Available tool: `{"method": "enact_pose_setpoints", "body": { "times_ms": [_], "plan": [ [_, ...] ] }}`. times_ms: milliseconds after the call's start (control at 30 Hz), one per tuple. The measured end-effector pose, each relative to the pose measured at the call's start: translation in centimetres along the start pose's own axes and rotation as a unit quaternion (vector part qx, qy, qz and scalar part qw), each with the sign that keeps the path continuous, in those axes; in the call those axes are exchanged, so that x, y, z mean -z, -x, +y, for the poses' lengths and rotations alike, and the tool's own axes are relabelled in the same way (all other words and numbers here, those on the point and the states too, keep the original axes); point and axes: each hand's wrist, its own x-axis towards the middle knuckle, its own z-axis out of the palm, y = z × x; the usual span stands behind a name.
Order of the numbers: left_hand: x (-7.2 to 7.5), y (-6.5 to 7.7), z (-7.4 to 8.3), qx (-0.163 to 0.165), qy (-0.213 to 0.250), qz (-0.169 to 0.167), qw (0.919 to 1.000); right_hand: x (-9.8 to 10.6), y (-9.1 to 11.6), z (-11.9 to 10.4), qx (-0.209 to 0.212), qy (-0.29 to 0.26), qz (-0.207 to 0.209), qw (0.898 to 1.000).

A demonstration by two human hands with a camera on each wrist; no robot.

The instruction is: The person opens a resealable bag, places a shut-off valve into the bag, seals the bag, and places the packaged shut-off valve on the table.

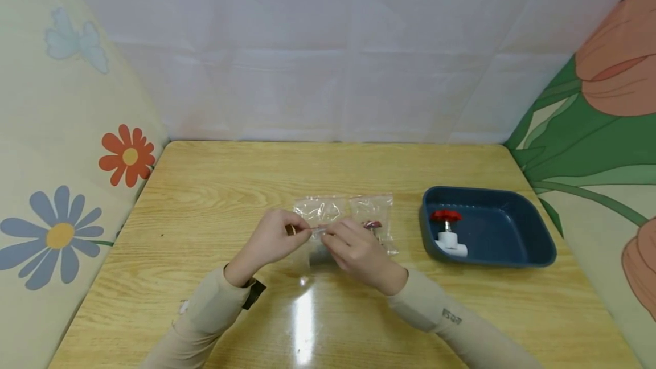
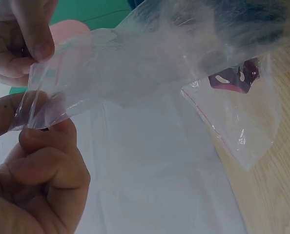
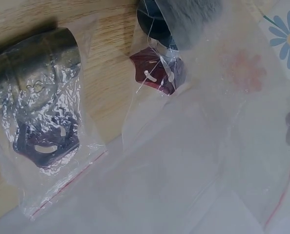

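In front of me a clear zip bag (image 2: 111, 68) is held up by its top edge, a dark grey piece blurred inside it. My left hand (image 1: 277, 238) pinches one end of that edge between thumb and finger. The other end is gripped by the fingers of my right hand (image 1: 359, 252), close beside the left. Behind the held bag, two more zip bags lie on the table. One bag (image 3: 62, 180) contains a dark cylindrical piece and a lobed handle; a dark red lobed handle (image 3: 152, 73) shows in the other, partly covered by the held bag.
A dark blue tray (image 1: 507, 244) stands on the wooden table (image 1: 215, 187) to the right. Inside its left end is a white pipe valve (image 1: 448, 241) with a red handwheel (image 1: 446, 215). A white cloth (image 1: 328, 95) hangs behind the table.
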Motion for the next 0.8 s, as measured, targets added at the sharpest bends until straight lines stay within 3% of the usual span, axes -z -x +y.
{"method": "enact_pose_setpoints", "body": {
  "times_ms": [133,433,800],
  "plan": [
    [0.0,-0.1,0.0,-0.002,-0.008,-0.001,1.0000,-0.1,-0.1,-0.1,0.016,0.027,-0.008,0.999],
    [-0.2,-0.5,0.3,-0.045,-0.049,0.027,0.9974,0.0,-0.1,-0.4,0.073,0.078,-0.018,0.994],
    [-0.3,-0.6,0.7,-0.016,-0.061,0.075,0.9952,0.4,-0.1,-1.5,0.112,0.110,-0.025,0.987]
  ]
}}
